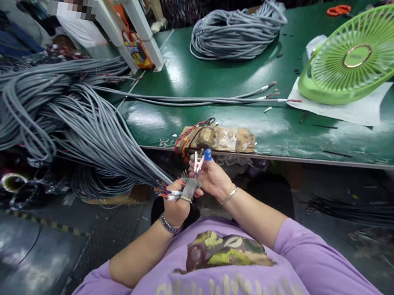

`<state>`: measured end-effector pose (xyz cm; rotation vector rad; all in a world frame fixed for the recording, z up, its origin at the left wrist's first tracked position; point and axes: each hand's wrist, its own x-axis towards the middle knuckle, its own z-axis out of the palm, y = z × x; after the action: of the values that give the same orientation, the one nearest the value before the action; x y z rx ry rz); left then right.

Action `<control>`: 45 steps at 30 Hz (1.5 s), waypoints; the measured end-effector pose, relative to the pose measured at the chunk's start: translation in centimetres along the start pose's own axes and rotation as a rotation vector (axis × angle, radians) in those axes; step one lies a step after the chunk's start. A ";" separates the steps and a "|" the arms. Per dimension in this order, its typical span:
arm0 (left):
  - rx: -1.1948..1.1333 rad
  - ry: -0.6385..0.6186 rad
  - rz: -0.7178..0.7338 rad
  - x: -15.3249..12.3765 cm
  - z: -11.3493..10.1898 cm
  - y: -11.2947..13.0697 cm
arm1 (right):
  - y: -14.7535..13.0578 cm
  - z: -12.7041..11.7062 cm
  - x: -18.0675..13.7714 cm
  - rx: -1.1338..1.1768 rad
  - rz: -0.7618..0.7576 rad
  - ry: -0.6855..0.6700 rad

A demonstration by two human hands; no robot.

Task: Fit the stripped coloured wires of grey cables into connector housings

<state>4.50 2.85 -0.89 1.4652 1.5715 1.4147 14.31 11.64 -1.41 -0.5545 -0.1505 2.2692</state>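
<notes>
My left hand (pixel 177 203) is closed around the end of a grey cable (pixel 190 189), whose coloured inner wires (pixel 164 191) fan out to the left of the fist. My right hand (pixel 213 176) pinches a small white and pink cutter (pixel 198 161) just above that cable end; its thumb wears a blue finger cot (pixel 208 155). Both hands hover below the front edge of the green table (pixel 282 131). A big bundle of grey cables (pixel 54 118) runs from the left toward my left hand.
A taped wooden block with red wires (pixel 217 138) sits at the table edge. Stripped cables (pixel 208 100) lie across the table. Behind are a grey cable coil (pixel 235 30), a green fan (pixel 359 54) on white paper, orange scissors (pixel 338 10). A person in white (pixel 78 22) works far left.
</notes>
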 end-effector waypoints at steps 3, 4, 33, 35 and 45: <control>-0.010 0.021 0.000 0.0 0.0 0.0 | 0.1 0.1 0.1 0.029 -0.017 0.006; -0.005 0.020 0.001 0.0 0.0 0.0 | 0.1 0.1 0.2 0.031 -0.027 0.002; 0.257 0.139 0.162 0.3 -0.1 0.6 | -0.1 -0.8 -0.5 -0.258 -0.142 -0.093; 0.251 0.146 0.112 0.3 0.1 0.3 | -0.1 -0.8 -0.3 -0.210 -0.098 -0.081; 0.258 0.106 0.161 0.2 -0.1 -0.1 | 0.0 0.5 -0.3 -0.056 -0.065 0.021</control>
<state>4.31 3.05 -0.91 1.7243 1.7909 1.4407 14.25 11.47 -0.83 -0.5939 -0.2197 2.2012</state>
